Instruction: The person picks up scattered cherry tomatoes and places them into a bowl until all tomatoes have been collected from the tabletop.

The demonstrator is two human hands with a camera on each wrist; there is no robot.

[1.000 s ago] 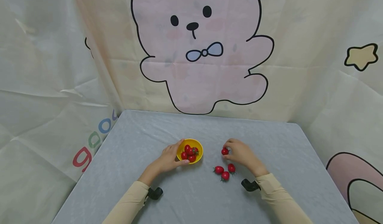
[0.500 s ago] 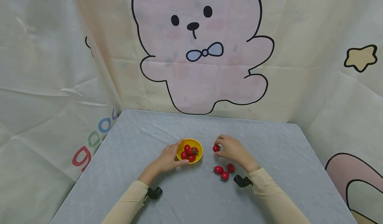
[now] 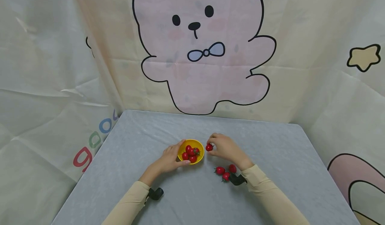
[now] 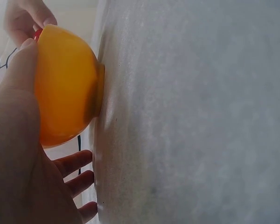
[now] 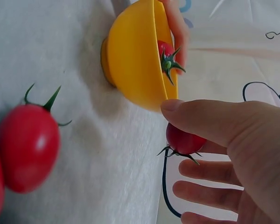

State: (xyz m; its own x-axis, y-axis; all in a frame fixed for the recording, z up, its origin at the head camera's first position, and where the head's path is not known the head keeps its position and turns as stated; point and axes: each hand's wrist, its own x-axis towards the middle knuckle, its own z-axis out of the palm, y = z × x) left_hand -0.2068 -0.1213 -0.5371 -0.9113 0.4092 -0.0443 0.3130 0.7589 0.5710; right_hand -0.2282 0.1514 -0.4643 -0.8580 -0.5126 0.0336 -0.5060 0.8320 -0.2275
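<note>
Hard to make out first. In the head view we cannot settle the count of tomatoes in the bowl (image 3: 192, 151); they overlap, about five showing. The black wrist mount (image 3: 237, 179) on the right sleeve covers the lower part of one loose tomato (image 3: 232, 168). The other two, a left loose tomato (image 3: 220, 170) and a near loose tomato (image 3: 226, 176), lie close by on the grey surface (image 3: 186, 198).

The right hand (image 3: 226, 148) pinches a single tomato (image 3: 209, 147) between thumb and fingertips, just beside the yellow bowl (image 4: 67, 88) and outside its rim. From the right wrist we see the thumb hiding this tomato's upper part, green sepals pointing down, remaining fingers extended behind.

The left hand (image 3: 169, 157) grips the bowl, thumb at the rim; only the left wrist view gives us three of its fingers spread below the bowl. That view's bowl wall masks the contents; we cannot say which tomato makes the red sliver by the thumb. Both wrist views show the bowl's foot, which the head view conceals.
</note>
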